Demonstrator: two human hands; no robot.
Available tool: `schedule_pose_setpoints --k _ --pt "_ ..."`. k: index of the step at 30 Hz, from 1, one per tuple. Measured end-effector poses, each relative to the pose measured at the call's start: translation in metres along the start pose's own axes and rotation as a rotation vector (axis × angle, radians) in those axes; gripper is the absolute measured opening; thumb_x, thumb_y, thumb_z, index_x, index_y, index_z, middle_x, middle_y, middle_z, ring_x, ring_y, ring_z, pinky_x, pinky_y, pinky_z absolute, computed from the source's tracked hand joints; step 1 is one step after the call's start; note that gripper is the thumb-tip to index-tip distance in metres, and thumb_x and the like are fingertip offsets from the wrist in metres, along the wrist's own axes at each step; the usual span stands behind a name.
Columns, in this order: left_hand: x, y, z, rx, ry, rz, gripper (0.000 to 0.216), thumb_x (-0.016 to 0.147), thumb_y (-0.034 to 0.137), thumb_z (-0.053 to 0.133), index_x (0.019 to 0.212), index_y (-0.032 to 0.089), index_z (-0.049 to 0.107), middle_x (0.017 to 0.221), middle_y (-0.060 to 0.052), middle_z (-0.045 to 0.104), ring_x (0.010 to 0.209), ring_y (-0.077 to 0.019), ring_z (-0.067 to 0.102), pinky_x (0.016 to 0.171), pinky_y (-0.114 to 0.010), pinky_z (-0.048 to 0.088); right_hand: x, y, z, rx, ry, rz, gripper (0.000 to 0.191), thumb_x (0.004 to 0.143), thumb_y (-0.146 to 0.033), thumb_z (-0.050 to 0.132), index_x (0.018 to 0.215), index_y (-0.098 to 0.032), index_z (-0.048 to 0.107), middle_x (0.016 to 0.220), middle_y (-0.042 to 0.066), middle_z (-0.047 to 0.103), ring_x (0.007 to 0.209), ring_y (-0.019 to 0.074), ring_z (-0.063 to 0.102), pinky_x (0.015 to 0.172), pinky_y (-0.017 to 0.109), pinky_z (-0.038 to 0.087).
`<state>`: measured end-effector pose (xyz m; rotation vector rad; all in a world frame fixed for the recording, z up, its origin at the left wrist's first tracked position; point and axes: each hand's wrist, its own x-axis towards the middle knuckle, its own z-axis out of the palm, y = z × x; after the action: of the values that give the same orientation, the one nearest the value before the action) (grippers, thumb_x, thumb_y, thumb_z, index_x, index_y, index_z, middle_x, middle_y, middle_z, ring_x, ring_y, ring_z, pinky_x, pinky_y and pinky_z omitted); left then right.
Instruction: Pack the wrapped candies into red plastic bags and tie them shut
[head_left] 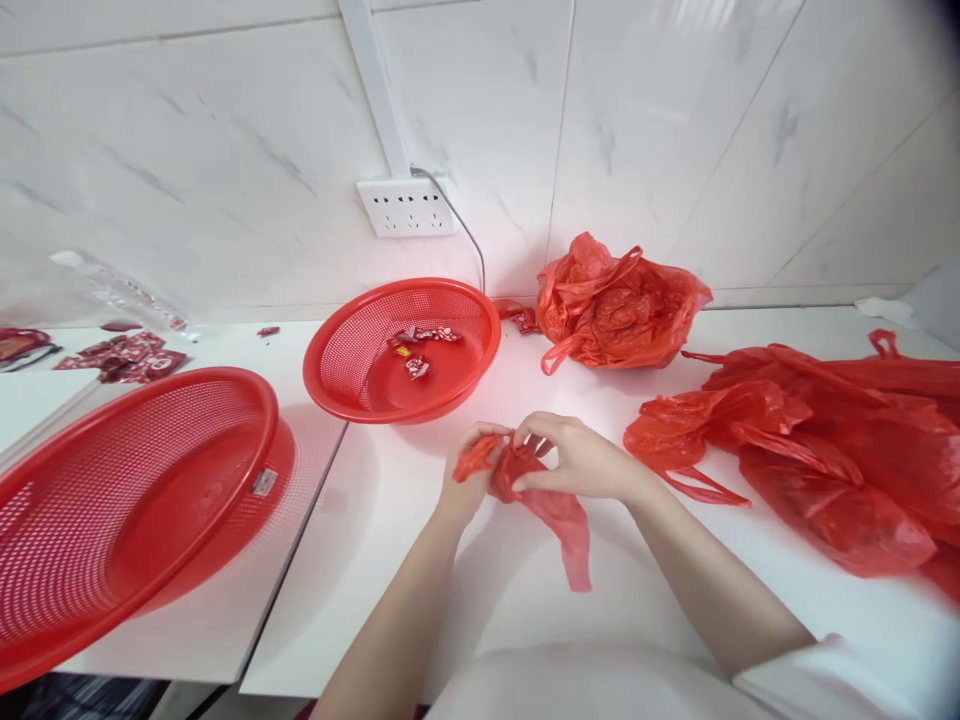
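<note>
Between my two hands is a thin red plastic bag (566, 520), gathered up in the middle with one strip hanging down to the right. My left hand (463, 482) grips its left end, fingers partly hidden behind the plastic. On the other side my right hand (561, 452) pinches the bunched part between thumb and fingers. Just beyond my hands stands a small red mesh basket (337, 390) with several small red and white wrapped packets (417, 367) inside. Both hands are above the white table (420, 470), close to its front.
A larger red basket (255, 400) stands at the left, near a pile of red packets (142, 358). An open red bag (622, 310) sits by the wall, and more red bags (840, 450) lie at the right. A power strip (406, 207) with a cable hangs on the wall.
</note>
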<state>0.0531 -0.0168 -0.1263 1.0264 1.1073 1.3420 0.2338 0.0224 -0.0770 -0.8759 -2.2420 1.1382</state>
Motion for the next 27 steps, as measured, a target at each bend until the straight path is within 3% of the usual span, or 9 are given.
schedule_pose_setpoints --k 4,8,13,16,19,21,24,27 --pt "0.000 -0.003 -0.002 0.029 0.049 0.005 0.025 0.073 0.035 0.077 0.091 0.018 0.074 0.090 -0.006 0.072 0.083 -0.0190 0.066 0.081 -0.032 0.051 0.004 0.008 0.016 -0.143 0.149 -0.031 0.016 0.080 -0.012 0.056 0.092 -0.022 0.058 0.094 0.003 0.060 0.081 0.0166 0.060 0.075 0.030 0.049" --pt "0.001 -0.003 -0.001 -0.061 0.086 -0.061 0.032 0.077 0.039 0.074 0.101 0.019 0.075 0.096 -0.009 0.074 0.088 -0.0213 0.068 0.085 -0.036 0.052 0.004 0.011 0.017 -0.149 0.280 -0.121 0.020 0.084 -0.009 0.046 0.089 -0.022 0.061 0.096 0.006 0.060 0.084 0.0168 0.060 0.079 0.031 0.049" --pt "0.003 -0.001 -0.005 -0.141 -0.019 0.046 0.021 0.067 0.027 0.082 0.085 0.019 0.075 0.093 -0.006 0.073 0.087 -0.0184 0.067 0.081 -0.031 0.052 0.003 0.009 0.012 0.194 0.116 0.131 0.010 0.083 -0.019 0.054 0.088 -0.020 0.062 0.081 0.002 0.068 0.071 0.0150 0.064 0.066 0.027 0.051" --pt "0.003 0.005 -0.011 -0.073 -0.098 0.046 0.017 0.067 0.022 0.082 0.077 0.017 0.070 0.083 -0.003 0.069 0.075 -0.0140 0.064 0.071 -0.026 0.050 0.003 0.010 0.011 0.155 0.115 0.160 0.006 0.080 -0.019 0.056 0.086 -0.019 0.060 0.079 0.001 0.067 0.069 0.0149 0.063 0.066 0.028 0.052" --pt "0.000 0.011 -0.014 -0.026 -0.269 0.027 0.020 0.068 0.021 0.081 0.076 0.016 0.063 0.084 -0.004 0.066 0.073 -0.0137 0.062 0.069 -0.027 0.049 0.002 0.009 0.010 0.027 0.143 -0.007 0.032 0.074 -0.014 0.060 0.105 -0.020 0.060 0.112 0.008 0.065 0.100 0.0207 0.063 0.087 0.036 0.051" --pt "-0.002 0.014 -0.014 -0.026 -0.403 0.003 0.021 0.070 0.021 0.079 0.075 0.015 0.059 0.084 -0.005 0.064 0.070 -0.0130 0.060 0.065 -0.026 0.047 0.001 0.008 0.008 0.071 0.017 -0.096 0.063 0.072 -0.011 0.061 0.132 -0.023 0.048 0.138 0.010 0.052 0.123 0.0230 0.053 0.101 0.039 0.044" --pt "-0.004 0.015 -0.012 -0.028 -0.529 -0.041 0.021 0.075 0.023 0.075 0.073 0.016 0.055 0.083 -0.006 0.060 0.065 -0.0116 0.057 0.060 -0.024 0.044 -0.001 0.009 0.005 0.205 -0.220 -0.063 0.085 0.072 -0.010 0.062 0.149 -0.026 0.029 0.135 0.009 0.056 0.117 0.0217 0.059 0.097 0.037 0.048" --pt "-0.006 0.014 -0.012 -0.024 -0.566 -0.009 0.021 0.075 0.024 0.074 0.074 0.016 0.055 0.084 -0.006 0.060 0.070 -0.0129 0.058 0.063 -0.025 0.045 -0.001 0.013 0.002 0.228 -0.218 -0.045 0.078 0.072 -0.009 0.063 0.144 -0.026 0.040 0.128 0.007 0.062 0.115 0.0217 0.061 0.096 0.036 0.049"
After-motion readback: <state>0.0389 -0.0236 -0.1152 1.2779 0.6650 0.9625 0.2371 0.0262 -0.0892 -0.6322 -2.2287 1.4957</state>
